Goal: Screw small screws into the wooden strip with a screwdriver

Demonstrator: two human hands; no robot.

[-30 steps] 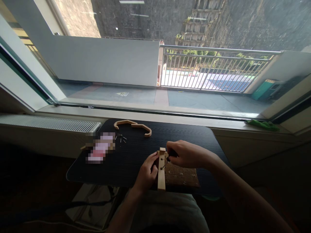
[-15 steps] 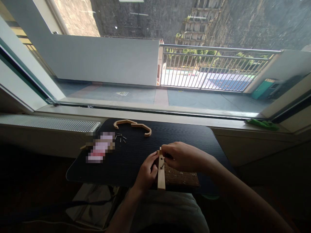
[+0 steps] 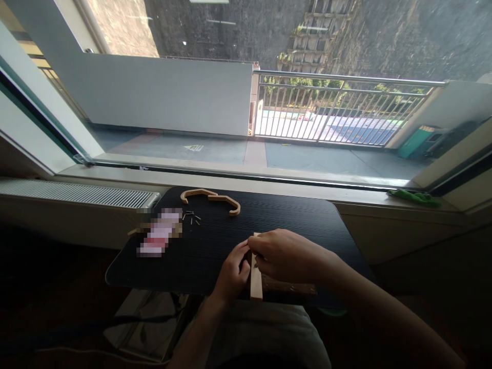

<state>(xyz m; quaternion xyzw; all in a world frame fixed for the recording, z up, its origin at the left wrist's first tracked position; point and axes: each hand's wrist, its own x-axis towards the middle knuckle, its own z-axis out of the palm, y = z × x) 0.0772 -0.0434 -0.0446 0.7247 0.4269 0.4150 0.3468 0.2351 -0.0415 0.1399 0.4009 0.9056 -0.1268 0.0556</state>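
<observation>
A pale wooden strip (image 3: pixel 256 287) stretches away from the table's near edge, beside a brown woven-looking board (image 3: pixel 295 287) on its right. My left hand (image 3: pixel 232 269) grips the strip along its left side, fingertips near the far end. Over the strip's upper part, my right hand (image 3: pixel 282 251) is closed with thumb and fingers pinched together. What sits in that pinch is hidden from view. A small dark hole or screw (image 3: pixel 255 265) shows in the strip just under the right fingers.
On the black table (image 3: pixel 165 274), two curved wooden hooks (image 3: pixel 198 193) lie at the back. Several screws (image 3: pixel 191 218) are scattered beside a blurred pinkish packet (image 3: pixel 159 233) at the left. A radiator (image 3: pixel 80 193) adjoins the table; a green cloth (image 3: pixel 415 197) rests on the windowsill.
My right hand has shifted slightly left and turned, now covering more of the strip and board. A small metal piece seen below its fingers earlier is hidden. My left hand stays put.
</observation>
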